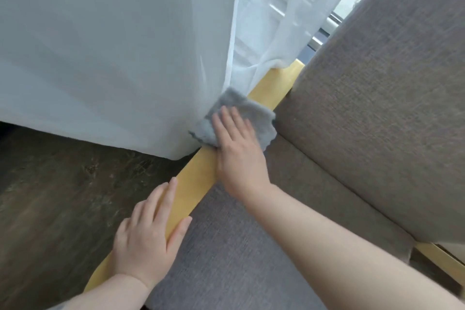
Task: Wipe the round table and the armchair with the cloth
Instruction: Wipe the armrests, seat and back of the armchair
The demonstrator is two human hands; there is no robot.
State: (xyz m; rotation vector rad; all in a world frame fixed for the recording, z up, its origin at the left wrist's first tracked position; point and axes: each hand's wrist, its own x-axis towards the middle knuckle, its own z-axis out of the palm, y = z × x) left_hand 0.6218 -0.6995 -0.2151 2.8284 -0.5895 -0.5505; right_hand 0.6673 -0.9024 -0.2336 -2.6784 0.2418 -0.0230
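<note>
Grey and fluffy, the cloth (241, 118) lies folded over the yellow wooden armrest (198, 178) of the armchair (364, 108), a little above the middle of the frame. The right hand (239, 156) lies flat on top of the cloth, fingers straight and close together, pointing toward the upper left, pressing the fabric down onto the wood. Its forearm comes in from the lower right corner and crosses over the seat.

Lower in the frame, the left hand (148, 231) rests on the same armrest, nearer the camera. Its fingers are straight and slightly spread along the top of the wood, and the thumb lies on the inner side of the rail, next to the seat cushion (226, 259). It holds nothing. A bare stretch of armrest separates the two hands.

The armrest runs as a diagonal from the lower left toward the upper centre, where its far end meets the backrest. The armchair's backrest, covered in coarse beige-grey weave, fills the right side of the frame. The seat cushion looks darker grey and occupies the lower centre.

White sheer curtain (113, 45) hangs across the upper left, its hem touching the cloth and the armrest. Dark wood-grain floor (50, 184) shows at the left. The round table is out of view.
</note>
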